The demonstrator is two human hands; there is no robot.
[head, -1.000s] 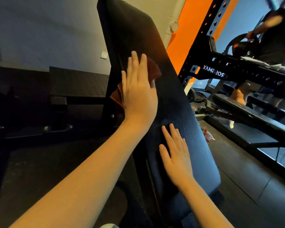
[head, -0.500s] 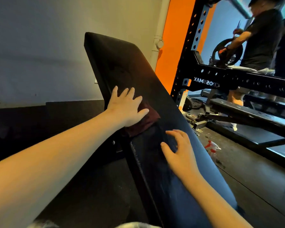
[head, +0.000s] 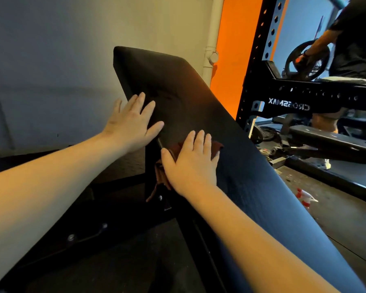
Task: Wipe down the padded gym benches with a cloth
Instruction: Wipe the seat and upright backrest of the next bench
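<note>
Mid-wipe, the cloth (head: 162, 173) is pressed to the bench pad (head: 199, 102) under the flat right grip (head: 190, 163), with the left grip (head: 131, 125) spread just above; sweeping pressure is likely needed next.

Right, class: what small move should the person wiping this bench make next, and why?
Probably draw the right hand and the cloth under it down the bench pad. The cloth lies mid-pad beneath flat fingers, a long stretch of pad runs below it, and the left hand braces the upper edge, so the bench should hold steady.
</note>
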